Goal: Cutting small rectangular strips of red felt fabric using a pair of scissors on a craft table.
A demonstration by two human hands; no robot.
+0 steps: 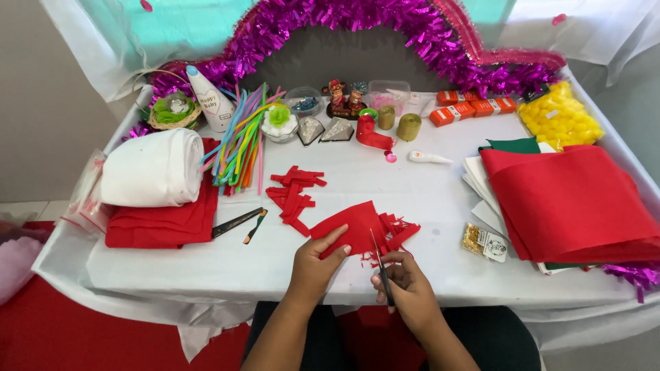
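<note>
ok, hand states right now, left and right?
Left hand: closed on the red felt piece, pinching its edge.
Right hand: closed on the scissors, blades at the felt.

A white-covered desk (440, 199) fills the middle; a grey wall (41, 103) stands at nine o'clock, red floor (41, 336) at seven (daylight through a sheer curtain (598, 27) at one).

4 orange boxes (473, 106) (far edge), yellow pompom bag (559, 117) beside.

Bare tablecloth (440, 199) mid-table gives passage (red strips (294, 196) crowd its left).
</note>
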